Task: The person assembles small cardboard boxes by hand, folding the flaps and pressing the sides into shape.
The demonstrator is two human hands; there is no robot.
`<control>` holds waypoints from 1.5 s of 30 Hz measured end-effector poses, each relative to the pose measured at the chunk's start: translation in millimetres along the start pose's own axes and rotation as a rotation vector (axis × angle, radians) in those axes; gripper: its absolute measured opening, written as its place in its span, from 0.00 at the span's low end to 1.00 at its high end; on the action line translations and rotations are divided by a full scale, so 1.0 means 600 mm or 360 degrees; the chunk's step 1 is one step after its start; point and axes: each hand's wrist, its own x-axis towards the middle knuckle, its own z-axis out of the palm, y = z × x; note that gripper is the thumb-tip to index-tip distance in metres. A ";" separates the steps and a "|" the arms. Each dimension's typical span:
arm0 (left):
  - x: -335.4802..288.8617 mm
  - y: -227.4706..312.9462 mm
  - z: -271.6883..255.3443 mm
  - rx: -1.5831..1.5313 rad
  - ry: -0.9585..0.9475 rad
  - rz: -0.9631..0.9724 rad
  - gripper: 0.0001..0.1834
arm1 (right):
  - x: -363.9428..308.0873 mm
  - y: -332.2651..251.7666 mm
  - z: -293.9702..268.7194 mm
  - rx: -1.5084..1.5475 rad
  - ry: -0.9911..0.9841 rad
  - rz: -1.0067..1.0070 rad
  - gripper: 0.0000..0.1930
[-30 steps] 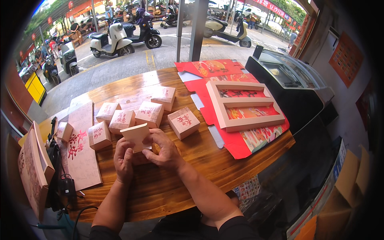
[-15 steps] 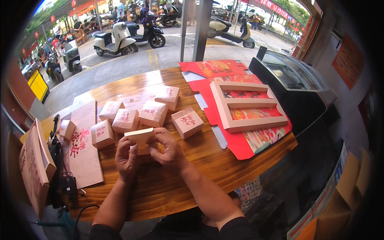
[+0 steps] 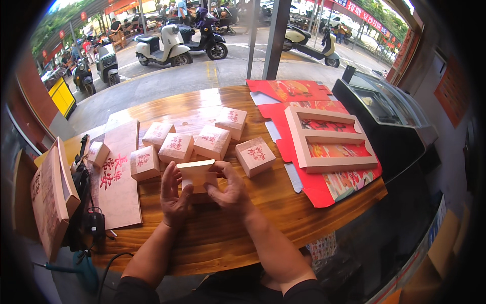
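Note:
Between both hands I hold a small pinkish cardboard box with a pale-edged flap standing up. My left hand grips its left side, the thumb along the near face. On the right side, my right hand has its fingers at the upper edge and its thumb lower down. The lower part of the box is partly hidden by my fingers. Just beyond my hands stand several closed pink boxes with red lettering, among them a left one, a middle one and a right one.
A flattened red printed carton lies at the right under a pink two-window tray frame. Leftward are a flat pink panel, a tiny box, a large upright pink box and a black adapter. A glass display case borders the wooden table.
The view has shifted, so everything sits farther right. My fingers have moved along the held box, and more of its near face and raised flap shows.

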 end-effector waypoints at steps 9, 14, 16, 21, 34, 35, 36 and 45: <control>0.003 -0.002 0.001 0.0049 0.0023 0.0110 0.24 | 0.000 0.012 0.002 0.0073 -0.0068 -0.0054 0.23; 0.004 0.004 0.004 0.0139 0.0049 0.0157 0.21 | 0.002 0.013 0.008 0.0147 0.0041 -0.0079 0.27; 0.006 0.005 0.005 0.0148 0.0041 0.0195 0.21 | 0.003 0.007 0.008 0.0152 0.0033 -0.0066 0.28; 0.007 0.009 0.007 0.0151 0.0050 0.0207 0.18 | 0.005 0.006 -0.002 0.0039 -0.0086 -0.0100 0.25; 0.007 0.012 0.003 0.0223 0.0038 0.0277 0.13 | 0.011 0.013 -0.002 0.0039 -0.0063 -0.0276 0.17; 0.006 0.011 0.003 0.0208 0.0054 0.0272 0.13 | 0.011 0.011 -0.002 0.0020 -0.0066 -0.0291 0.17; 0.006 0.011 0.003 0.0202 0.0052 0.0271 0.14 | 0.011 0.009 -0.002 0.0000 -0.0069 -0.0305 0.17; 0.006 0.014 0.006 0.0187 0.0042 0.0245 0.18 | 0.009 0.000 -0.001 0.0079 -0.0087 -0.0233 0.14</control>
